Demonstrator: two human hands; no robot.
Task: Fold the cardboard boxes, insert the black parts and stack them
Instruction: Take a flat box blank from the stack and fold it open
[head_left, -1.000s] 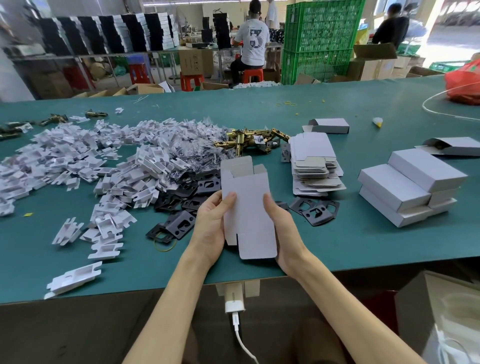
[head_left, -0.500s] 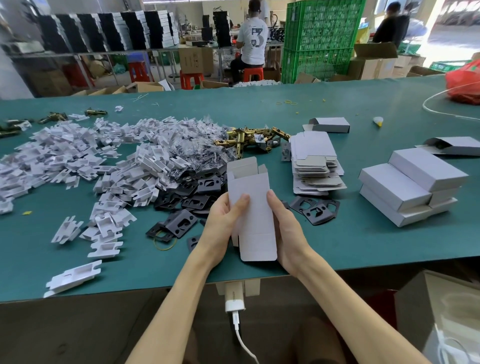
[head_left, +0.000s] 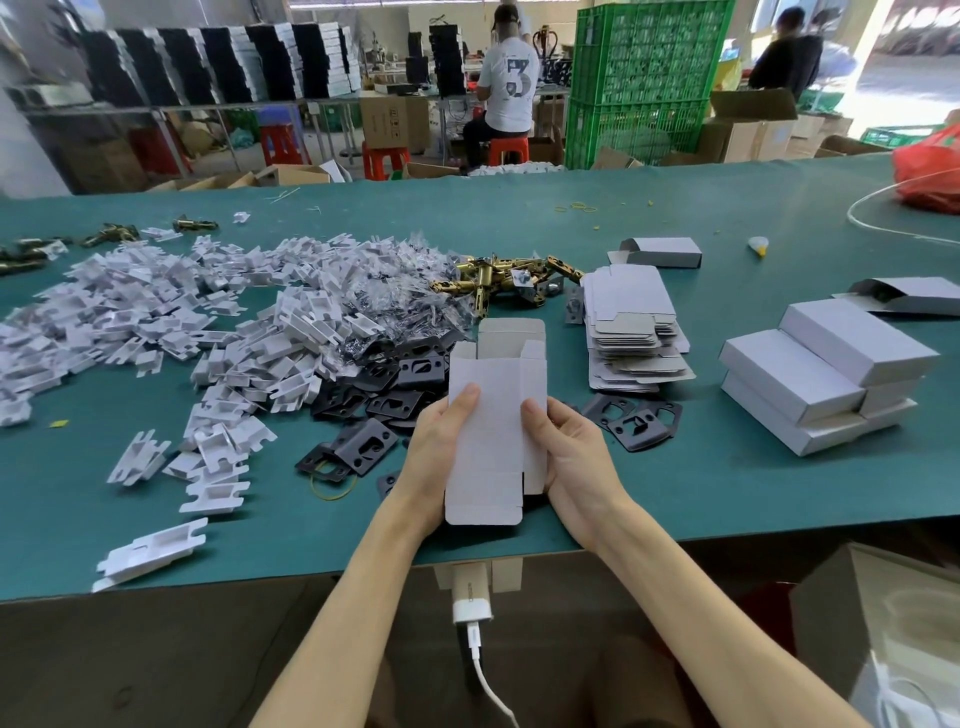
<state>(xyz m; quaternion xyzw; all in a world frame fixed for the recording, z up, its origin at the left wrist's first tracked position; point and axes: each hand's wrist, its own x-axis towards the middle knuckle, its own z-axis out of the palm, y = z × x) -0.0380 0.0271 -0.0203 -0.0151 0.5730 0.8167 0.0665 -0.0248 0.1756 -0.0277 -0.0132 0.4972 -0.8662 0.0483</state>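
The cardboard box (head_left: 488, 441) is gripped at its sides by the left hand (head_left: 436, 457) and right hand (head_left: 571, 457), over the near edge of the bench (head_left: 675, 499). Flat a second ago, it is now squeezed open into a sleeve. The flaps are not yet tucked, and the black parts (head_left: 358, 447) are left waiting just to the left.

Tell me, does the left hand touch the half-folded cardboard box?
Touching. The head view shows the left hand gripping the cardboard box: its thumb lies flat on the box's front face.

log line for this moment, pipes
step: folding box | left hand: grips box | right hand: grips box | top flaps: open | black parts: on table | finished boxes: stacked
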